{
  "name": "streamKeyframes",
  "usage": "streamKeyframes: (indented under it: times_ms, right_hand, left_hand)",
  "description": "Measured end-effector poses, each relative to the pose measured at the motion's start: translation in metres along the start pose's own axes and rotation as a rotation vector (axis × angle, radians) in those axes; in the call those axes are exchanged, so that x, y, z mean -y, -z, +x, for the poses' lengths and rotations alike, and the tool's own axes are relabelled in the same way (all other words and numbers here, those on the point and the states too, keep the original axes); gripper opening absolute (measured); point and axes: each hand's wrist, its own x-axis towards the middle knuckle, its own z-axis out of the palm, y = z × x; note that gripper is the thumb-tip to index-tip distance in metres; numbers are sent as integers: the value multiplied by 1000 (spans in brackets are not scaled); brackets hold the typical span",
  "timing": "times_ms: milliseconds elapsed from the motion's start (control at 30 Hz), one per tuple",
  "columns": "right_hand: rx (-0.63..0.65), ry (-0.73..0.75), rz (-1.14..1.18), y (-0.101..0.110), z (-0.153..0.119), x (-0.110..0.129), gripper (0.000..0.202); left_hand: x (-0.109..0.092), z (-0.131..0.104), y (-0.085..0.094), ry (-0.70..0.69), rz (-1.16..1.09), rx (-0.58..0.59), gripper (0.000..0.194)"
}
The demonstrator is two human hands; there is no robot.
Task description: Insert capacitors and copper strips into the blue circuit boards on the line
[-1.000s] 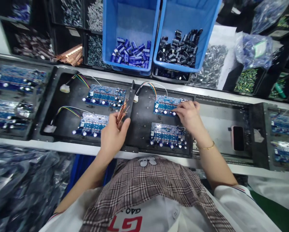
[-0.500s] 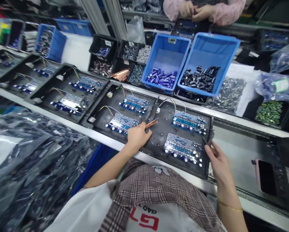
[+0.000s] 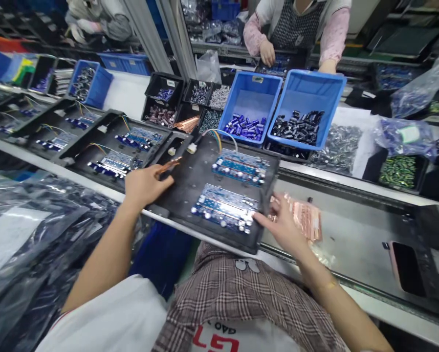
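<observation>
Beside the right hand (image 3: 280, 222), the shifted tray (image 3: 183, 188) reveals copper-coloured strips (image 3: 307, 220).

**Half-seen around the tray (image 3: 183, 188)**

At its left, the left hand (image 3: 142, 188) hides the copper strips' (image 3: 170, 165) lower ends; at its right, the right hand (image 3: 281, 227) partly covers a copper-coloured stack (image 3: 309, 220). Beyond, a co-worker's (image 3: 293, 29) head is cut off.

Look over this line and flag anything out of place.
The phone looks out of place, a personal item on the bed of the line. The coppery pieces beside the right hand look odd too, lying on that bed rather than in a bin.
</observation>
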Motion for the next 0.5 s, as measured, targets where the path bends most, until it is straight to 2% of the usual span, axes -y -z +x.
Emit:
streamKeyframes:
  times_ms: [100, 200, 400, 500]
  right_hand:
    - [49, 22, -10, -53, 29, 6, 86]
    - [55, 40, -27, -87, 50, 9, 81]
    - [49, 63, -83, -114, 68, 9, 84]
    - [100, 130, -99, -114, 71, 10, 88]
  left_hand:
    - [34, 23, 10, 21, 53, 24, 46]
    - [56, 40, 9, 72, 59, 30, 47]
    - [87, 68, -12, 164, 94, 54, 49]
    - [88, 73, -9, 258, 83, 93, 50]
